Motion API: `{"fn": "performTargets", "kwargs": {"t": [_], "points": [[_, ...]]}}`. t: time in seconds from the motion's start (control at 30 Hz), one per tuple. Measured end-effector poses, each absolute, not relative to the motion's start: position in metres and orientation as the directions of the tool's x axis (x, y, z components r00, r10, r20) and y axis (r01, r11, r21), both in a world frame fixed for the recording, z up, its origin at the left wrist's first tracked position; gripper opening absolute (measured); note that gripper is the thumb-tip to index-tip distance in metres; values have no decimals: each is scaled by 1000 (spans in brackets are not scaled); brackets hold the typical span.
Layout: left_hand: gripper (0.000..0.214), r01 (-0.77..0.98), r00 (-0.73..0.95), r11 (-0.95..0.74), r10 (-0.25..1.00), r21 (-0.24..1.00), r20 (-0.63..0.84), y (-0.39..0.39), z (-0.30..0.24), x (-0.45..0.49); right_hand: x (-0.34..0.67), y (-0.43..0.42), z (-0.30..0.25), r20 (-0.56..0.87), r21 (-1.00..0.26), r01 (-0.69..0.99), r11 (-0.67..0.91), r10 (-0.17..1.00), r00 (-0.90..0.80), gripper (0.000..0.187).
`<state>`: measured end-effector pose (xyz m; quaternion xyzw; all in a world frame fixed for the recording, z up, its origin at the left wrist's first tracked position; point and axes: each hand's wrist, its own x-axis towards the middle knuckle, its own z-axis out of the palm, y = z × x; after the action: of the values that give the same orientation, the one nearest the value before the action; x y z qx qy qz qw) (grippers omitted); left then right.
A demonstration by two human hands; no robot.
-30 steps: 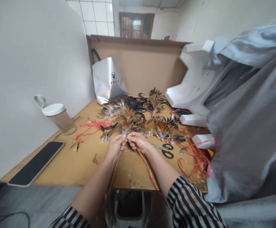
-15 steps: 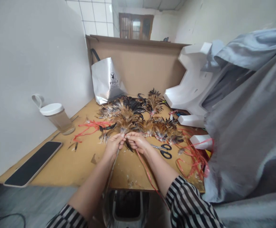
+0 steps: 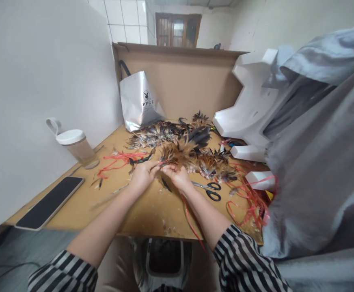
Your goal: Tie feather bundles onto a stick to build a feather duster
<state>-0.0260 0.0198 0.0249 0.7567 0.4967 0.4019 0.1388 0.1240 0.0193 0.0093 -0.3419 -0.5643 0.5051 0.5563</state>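
Note:
In the middle of the table, my left hand (image 3: 144,177) is closed in a pinch at the base of a brown and black feather bundle (image 3: 181,150), whose tips lean to the right. A blurred pale strand (image 3: 111,195) runs from below this hand toward the lower left. Touching the same base, my right hand (image 3: 176,177) is also closed, its fingertips pressed together. Red plastic string (image 3: 190,221) trails from under that hand over the table's front edge, and a bit of red shows at the bundle's base. The fingers partly hide the exact grip.
Black-handled scissors (image 3: 212,190) lie right of my hands. More feather bundles (image 3: 216,166) lie behind. Red string piles (image 3: 250,207) flank both sides. A phone (image 3: 50,202), a lidded cup (image 3: 79,148), a silver bag (image 3: 139,101) and white foam (image 3: 244,101) stand or lie around.
The feather bundle has tipped from upright to the right. The pale strand has swung from hanging down to the lower left. My left elbow has moved outward, and the view has shifted slightly.

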Motion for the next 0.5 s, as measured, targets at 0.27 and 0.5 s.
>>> {"fn": "performTargets", "kwargs": {"t": [0.27, 0.5], "points": [[27, 888, 415, -457, 837, 40, 356, -11, 62, -36, 126, 9, 13, 318, -910, 185, 370, 912, -261, 18], [31, 828, 556, -540, 752, -153, 354, -25, 71, -43, 137, -5, 32, 662, -357, 536, 765, 612, -433, 28]]}}
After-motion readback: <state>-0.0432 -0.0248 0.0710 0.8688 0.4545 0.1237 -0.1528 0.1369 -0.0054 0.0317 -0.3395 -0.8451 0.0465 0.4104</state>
